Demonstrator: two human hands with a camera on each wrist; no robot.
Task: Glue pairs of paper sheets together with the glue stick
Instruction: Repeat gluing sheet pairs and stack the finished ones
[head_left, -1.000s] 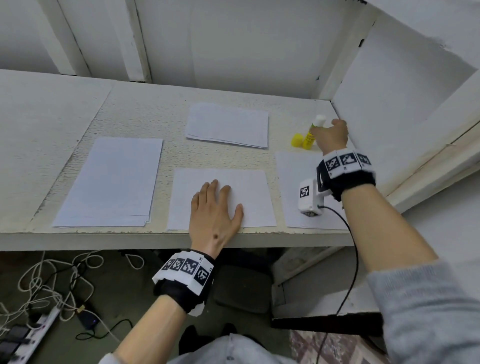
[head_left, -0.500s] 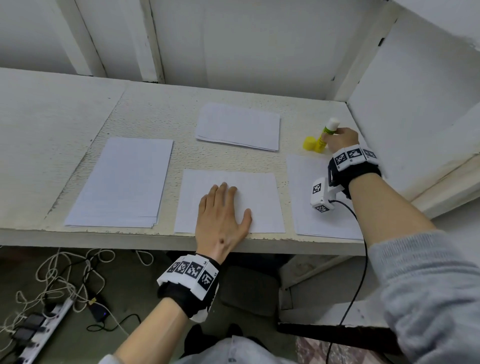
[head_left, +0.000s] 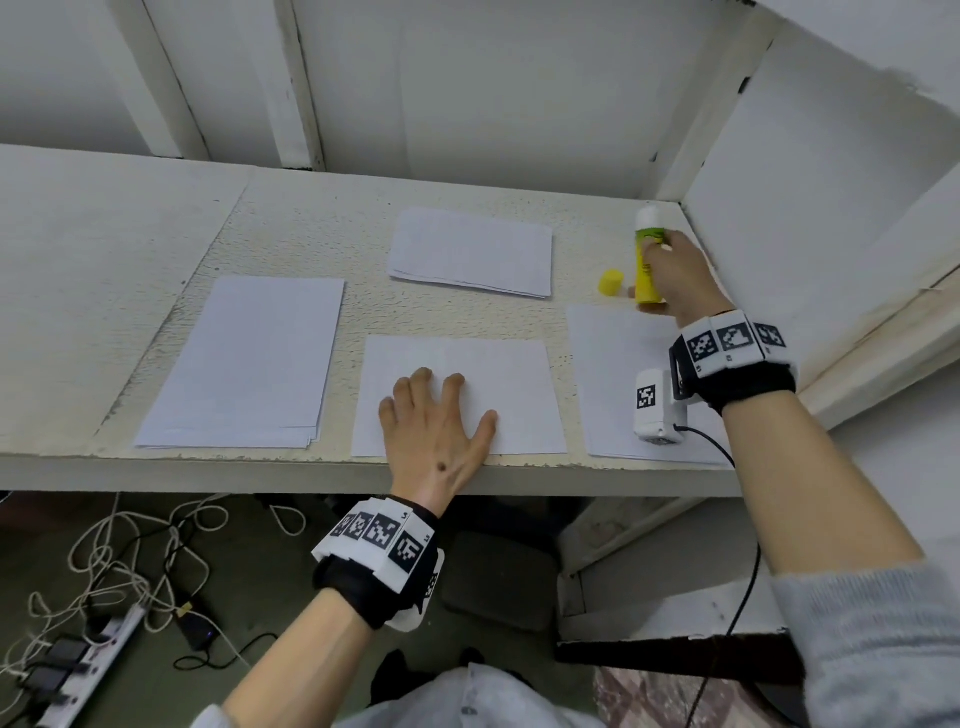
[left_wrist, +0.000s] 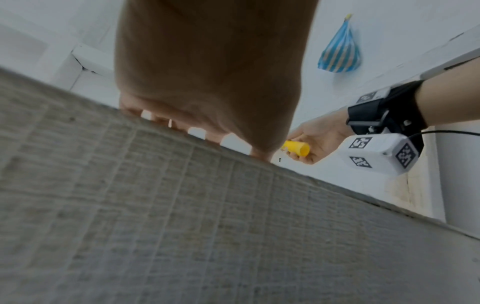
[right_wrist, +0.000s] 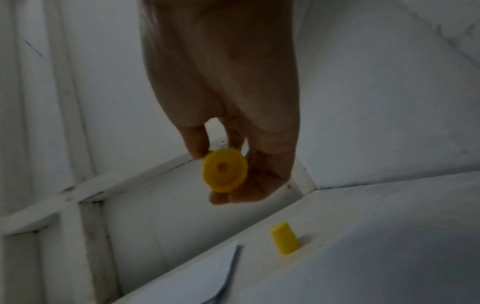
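Observation:
My right hand grips the yellow glue stick near the table's far right corner. The stick points up and away, its white glue tip bare. In the right wrist view the stick's round yellow base sits between my fingers. Its yellow cap lies on the table just left of the stick, also seen as a cap in the right wrist view. My left hand lies flat, fingers spread, on the middle paper sheet at the front edge. Another sheet lies under my right wrist.
A stack of sheets lies at the front left and another stack at the back centre. White walls close the table's back and right side. Below the table edge are cables and a power strip.
My right hand has lifted the glue stick up and tilted it more upright, away from the cap. My left hand has stayed flat on the middle sheet.

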